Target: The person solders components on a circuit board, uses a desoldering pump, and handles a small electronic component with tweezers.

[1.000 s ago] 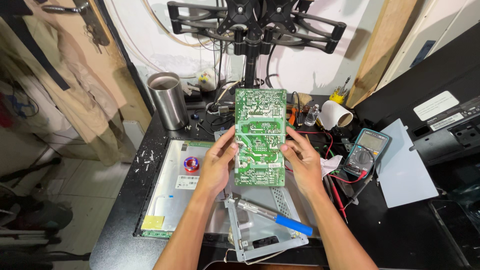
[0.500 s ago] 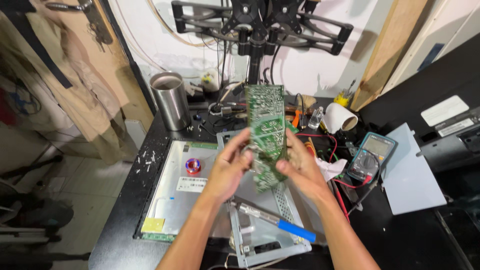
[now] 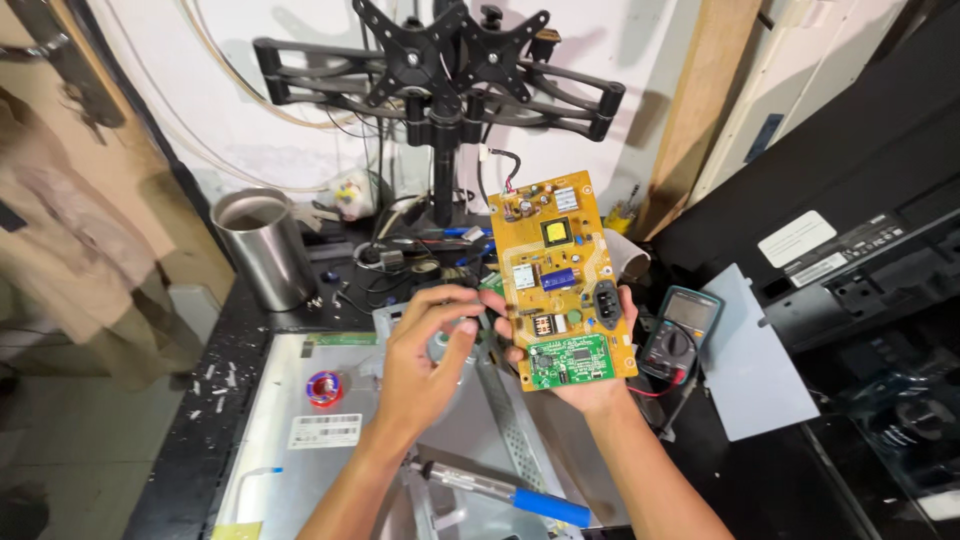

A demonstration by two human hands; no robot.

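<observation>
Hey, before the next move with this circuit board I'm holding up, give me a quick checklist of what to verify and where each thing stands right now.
1. Right hand grips the circuit board from below: ok.
2. Component side faces the camera: ok.
3. Left hand off the board: ok; its fingers are curled just beside the left edge; whether they pinch something, cannot tell.
4. Soldering iron lies on the metal panel below the forearms, apart from the board: ok.
5. Multimeter sits on the bench right of the board, not touching it: ok.
6. Iron hot or cold: cannot tell.
</observation>
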